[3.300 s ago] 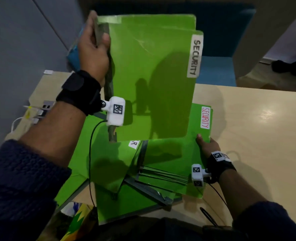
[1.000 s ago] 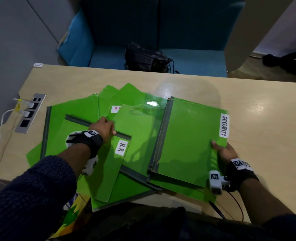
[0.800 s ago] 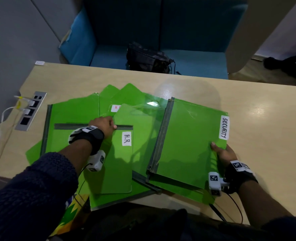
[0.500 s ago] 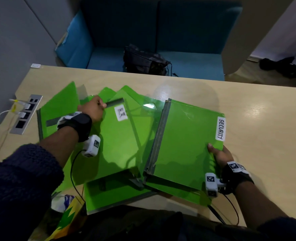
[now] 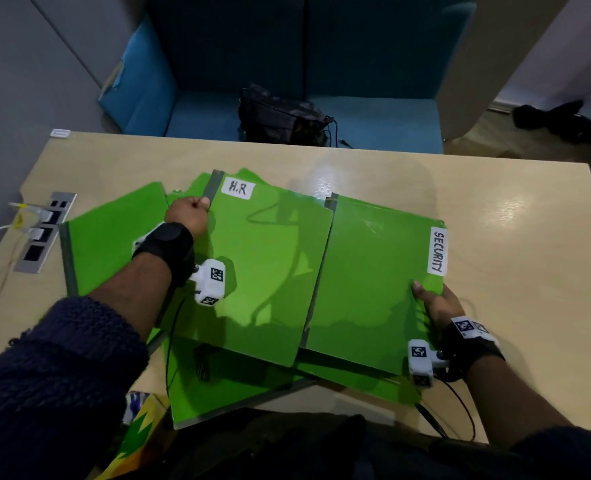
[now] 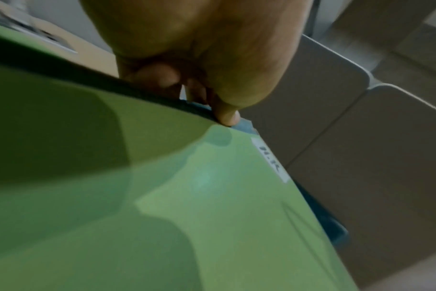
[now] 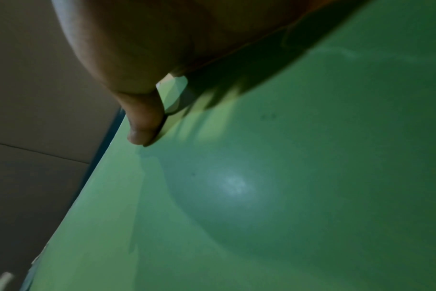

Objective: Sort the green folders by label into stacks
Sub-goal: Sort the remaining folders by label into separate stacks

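Observation:
My left hand [image 5: 188, 214] pinches the grey spine of a green folder labelled H.R [image 5: 270, 271], lifted and tilted above the pile; in the left wrist view my left hand [image 6: 219, 106] shows its thumb on that folder [image 6: 187, 206] at the spine. At the right lies a green folder labelled SECURITY [image 5: 373, 282] on another green folder. My right hand [image 5: 432, 301] grips the SECURITY folder's right edge, thumb on top; the right wrist view shows that thumb [image 7: 144, 126] on the green cover [image 7: 261, 196]. More green folders [image 5: 114, 237] lie spread at the left and below.
The wooden table [image 5: 512, 237] carries a power socket strip [image 5: 43, 233] with plugged cables at its left edge. A blue sofa [image 5: 356, 81] with a dark bag [image 5: 283, 119] stands behind the table. A patterned item [image 5: 138, 434] lies near the front left.
My left hand has pulled the H.R folder out of the pile, turned it and raised it, so that its label sits at the far end. My right hand stays on the SECURITY folder.

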A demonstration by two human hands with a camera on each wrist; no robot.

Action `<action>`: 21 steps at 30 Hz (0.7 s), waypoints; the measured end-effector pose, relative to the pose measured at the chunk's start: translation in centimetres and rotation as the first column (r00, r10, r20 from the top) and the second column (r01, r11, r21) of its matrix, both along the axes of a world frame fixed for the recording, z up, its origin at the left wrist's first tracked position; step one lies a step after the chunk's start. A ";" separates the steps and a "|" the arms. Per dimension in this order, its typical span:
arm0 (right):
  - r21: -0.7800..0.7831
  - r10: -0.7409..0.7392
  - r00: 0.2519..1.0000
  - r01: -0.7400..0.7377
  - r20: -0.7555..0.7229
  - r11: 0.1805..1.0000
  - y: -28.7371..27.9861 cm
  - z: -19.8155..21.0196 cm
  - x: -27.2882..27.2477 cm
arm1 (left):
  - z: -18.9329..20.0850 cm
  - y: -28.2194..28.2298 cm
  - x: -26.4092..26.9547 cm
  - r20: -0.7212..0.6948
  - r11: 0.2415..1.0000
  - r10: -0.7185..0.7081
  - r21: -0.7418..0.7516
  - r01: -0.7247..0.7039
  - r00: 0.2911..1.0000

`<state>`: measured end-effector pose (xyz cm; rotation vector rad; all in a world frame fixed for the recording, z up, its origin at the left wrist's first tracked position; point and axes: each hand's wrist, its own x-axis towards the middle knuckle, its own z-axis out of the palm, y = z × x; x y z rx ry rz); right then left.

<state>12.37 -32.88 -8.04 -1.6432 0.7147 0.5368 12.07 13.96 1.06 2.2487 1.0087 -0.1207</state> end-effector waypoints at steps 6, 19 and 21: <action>-0.002 0.001 1.000 -0.001 0.013 1.000 0.2 0.0 0.1 | -3.5 0.6 -7.7 -0.225 0.980 0.193 0.002 -0.197 0.955; -0.036 0.042 0.997 -0.039 0.070 0.999 0.7 0.0 -0.4 | -4.9 -1.7 -11.7 -0.391 0.780 0.475 -0.228 -0.583 0.788; -0.067 0.083 0.994 -0.078 0.069 0.995 0.4 -0.2 -0.4 | -4.2 -2.1 -11.5 -0.353 0.761 0.494 -0.266 -0.592 0.794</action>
